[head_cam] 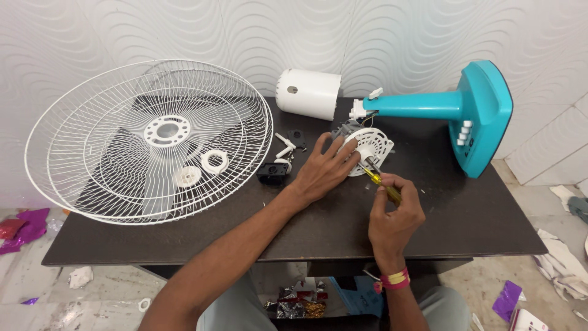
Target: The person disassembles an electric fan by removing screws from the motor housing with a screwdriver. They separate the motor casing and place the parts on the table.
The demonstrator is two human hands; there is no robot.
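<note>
The dark counter (465,227) lies bare along its near edge. White fan grilles (147,141) crowd the left, the teal fan stand (471,116) the right. Between them, the left hand (324,168) presses flat on the white motor housing (370,147); the right hand (392,214) grips a yellow screwdriver (380,181).

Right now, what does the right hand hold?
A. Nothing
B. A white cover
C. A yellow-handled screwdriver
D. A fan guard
C: the right hand grips a yellow-handled screwdriver, its tip at the white motor plate that the left hand steadies.
</note>
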